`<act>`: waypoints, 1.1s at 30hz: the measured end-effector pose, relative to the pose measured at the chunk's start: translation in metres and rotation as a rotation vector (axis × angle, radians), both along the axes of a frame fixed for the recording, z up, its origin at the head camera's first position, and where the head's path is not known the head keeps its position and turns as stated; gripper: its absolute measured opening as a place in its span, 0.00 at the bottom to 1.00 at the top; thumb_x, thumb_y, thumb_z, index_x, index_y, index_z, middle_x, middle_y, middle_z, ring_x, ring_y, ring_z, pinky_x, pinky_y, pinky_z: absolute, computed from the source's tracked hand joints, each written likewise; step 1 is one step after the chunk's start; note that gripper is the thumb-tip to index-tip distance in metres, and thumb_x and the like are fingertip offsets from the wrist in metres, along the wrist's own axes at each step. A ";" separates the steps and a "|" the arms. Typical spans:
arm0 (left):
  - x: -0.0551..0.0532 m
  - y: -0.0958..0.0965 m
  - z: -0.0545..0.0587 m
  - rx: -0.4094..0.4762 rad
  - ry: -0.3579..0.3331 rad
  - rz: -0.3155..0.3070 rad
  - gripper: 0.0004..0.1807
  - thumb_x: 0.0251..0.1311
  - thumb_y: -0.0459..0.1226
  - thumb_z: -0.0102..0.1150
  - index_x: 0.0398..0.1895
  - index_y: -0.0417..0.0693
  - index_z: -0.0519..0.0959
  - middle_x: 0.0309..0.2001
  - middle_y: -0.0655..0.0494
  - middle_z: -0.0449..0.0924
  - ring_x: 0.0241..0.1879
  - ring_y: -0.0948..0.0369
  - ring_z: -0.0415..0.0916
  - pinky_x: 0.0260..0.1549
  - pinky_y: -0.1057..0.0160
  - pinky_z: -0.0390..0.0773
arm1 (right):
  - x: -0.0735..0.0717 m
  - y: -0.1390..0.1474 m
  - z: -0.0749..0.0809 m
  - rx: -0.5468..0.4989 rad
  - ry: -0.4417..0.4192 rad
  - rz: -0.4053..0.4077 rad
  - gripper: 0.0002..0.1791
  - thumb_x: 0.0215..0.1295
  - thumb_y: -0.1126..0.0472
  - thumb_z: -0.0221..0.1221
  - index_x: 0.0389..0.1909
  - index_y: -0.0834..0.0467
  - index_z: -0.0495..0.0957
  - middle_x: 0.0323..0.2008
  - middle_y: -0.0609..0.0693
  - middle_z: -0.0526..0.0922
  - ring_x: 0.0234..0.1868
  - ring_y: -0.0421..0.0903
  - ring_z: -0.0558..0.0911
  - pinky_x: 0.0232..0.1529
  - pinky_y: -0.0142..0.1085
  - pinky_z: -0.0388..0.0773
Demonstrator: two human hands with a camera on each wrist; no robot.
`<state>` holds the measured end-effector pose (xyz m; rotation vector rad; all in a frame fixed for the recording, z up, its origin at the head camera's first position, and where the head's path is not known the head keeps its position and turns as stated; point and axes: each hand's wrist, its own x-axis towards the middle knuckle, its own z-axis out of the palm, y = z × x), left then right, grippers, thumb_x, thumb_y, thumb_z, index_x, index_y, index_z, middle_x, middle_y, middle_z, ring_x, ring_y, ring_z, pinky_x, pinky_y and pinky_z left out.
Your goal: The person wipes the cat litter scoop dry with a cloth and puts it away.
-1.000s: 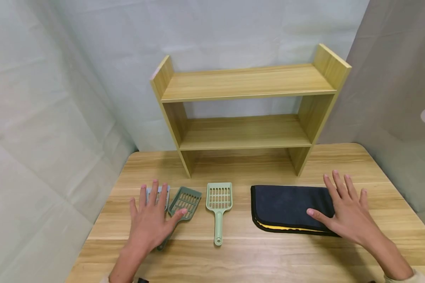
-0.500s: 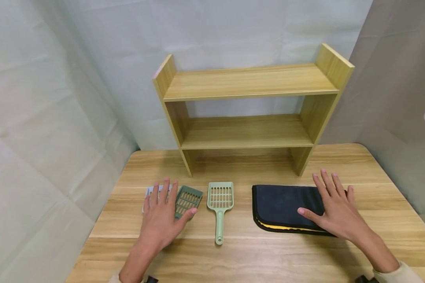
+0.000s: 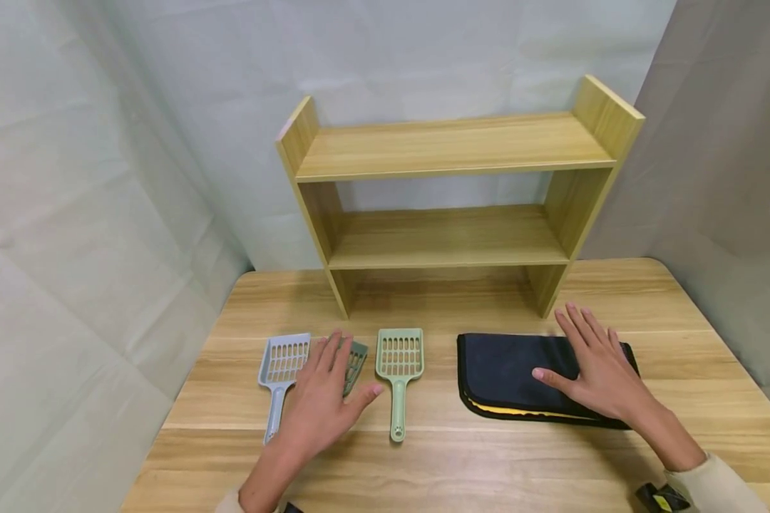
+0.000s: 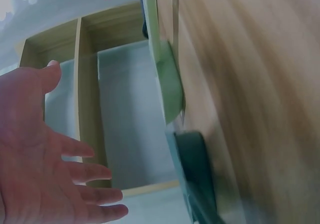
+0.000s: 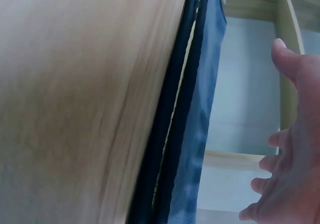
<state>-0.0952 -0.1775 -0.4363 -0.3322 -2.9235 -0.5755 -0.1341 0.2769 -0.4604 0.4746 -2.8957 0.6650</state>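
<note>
My left hand (image 3: pixel 324 410) hovers palm down with spread fingers over a dark green litter scoop (image 3: pixel 356 363), hiding most of it. Left of it lies a blue-grey litter scoop (image 3: pixel 285 360), its handle toward me. A light green litter scoop (image 3: pixel 398 367) is just right of the hand, with a paw mark on its handle. My right hand (image 3: pixel 603 374) is held above the right part of a folded dark navy cloth (image 3: pixel 510 367) with black edging and a yellow inside. In the right wrist view a gap separates this hand from the cloth (image 5: pixel 200 114). Neither hand holds anything.
A two-tier wooden shelf (image 3: pixel 449 239) stands at the back of the wooden table (image 3: pixel 462 470). Pale fabric (image 3: pixel 90 249) hangs behind and at the left, and a greyer curtain (image 3: pixel 712 214) at the right.
Both hands have moved: the left one to the right, uncovering the blue-grey scoop and covering the dark green one, the right one leftward over the cloth. The scoops and cloth lie still.
</note>
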 end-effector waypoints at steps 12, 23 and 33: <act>0.006 0.013 -0.005 0.091 -0.050 -0.034 0.50 0.71 0.60 0.65 0.84 0.40 0.60 0.83 0.35 0.58 0.81 0.34 0.58 0.76 0.32 0.63 | -0.020 0.006 0.000 0.007 -0.052 0.050 0.61 0.64 0.36 0.72 0.86 0.60 0.52 0.85 0.67 0.52 0.83 0.72 0.56 0.70 0.78 0.59; 0.013 0.023 -0.011 0.242 -0.159 -0.006 0.47 0.71 0.56 0.67 0.84 0.42 0.61 0.82 0.36 0.62 0.81 0.35 0.60 0.76 0.33 0.64 | -0.034 0.008 -0.001 0.002 -0.081 0.099 0.54 0.65 0.38 0.73 0.82 0.62 0.62 0.79 0.69 0.65 0.76 0.75 0.67 0.66 0.74 0.68; 0.020 0.033 -0.023 0.429 -0.211 0.010 0.44 0.68 0.54 0.72 0.77 0.35 0.69 0.63 0.37 0.81 0.56 0.44 0.84 0.56 0.48 0.86 | -0.044 0.017 -0.001 -0.022 -0.092 0.137 0.47 0.65 0.43 0.75 0.78 0.62 0.69 0.74 0.70 0.72 0.72 0.75 0.73 0.64 0.74 0.71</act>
